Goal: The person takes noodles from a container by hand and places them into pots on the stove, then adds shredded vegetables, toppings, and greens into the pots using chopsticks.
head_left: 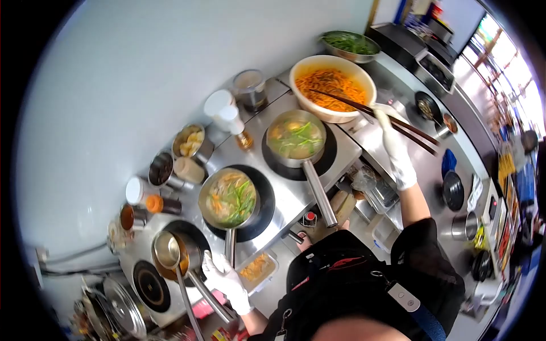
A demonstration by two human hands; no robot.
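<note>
My right hand [388, 128], in a white glove, is closed around long dark brown chopsticks [412, 133]. Their tips reach into a cream bowl [297, 94] of shredded orange vegetables [330, 85]. Also gloved in white, my left hand [226, 282] has its fingers apart, over the lower end of the middle saucepan's handle [230, 247]. Whether it touches that handle I cannot tell. The middle saucepan [203, 213] and the right saucepan [274, 153] both hold broth with green strips. At lower left a ladle [166, 250] rests in a third pot [193, 256].
Seasoning bottles [230, 119] and small metal tubs [193, 145] line the wall. A metal bowl of greens [350, 48] stands behind the cream bowl. Pan handles project past the cooktop's front edge. Black bowls [453, 190] sit on the right counter. Plastic containers [256, 270] stand below.
</note>
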